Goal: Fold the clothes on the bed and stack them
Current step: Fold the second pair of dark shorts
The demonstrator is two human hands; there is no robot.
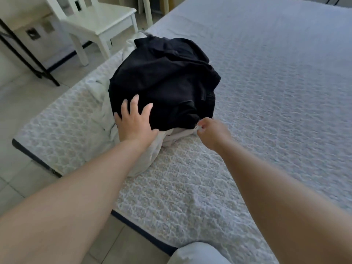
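Now the left hand (135,124) presses flat on the black garment (163,82) heaped on the bed (266,92); the right hand (211,132) pinches white cloth (177,135) beneath. Tugging could topple the heap.

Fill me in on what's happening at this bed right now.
A person is starting on a heap of unfolded clothes near the corner of the bed. The left hand rests spread on the black garment on top, while the right hand pinches the edge of a white garment beneath it. Nothing looks folded or stacked yet. A white chair stands beside the bed.
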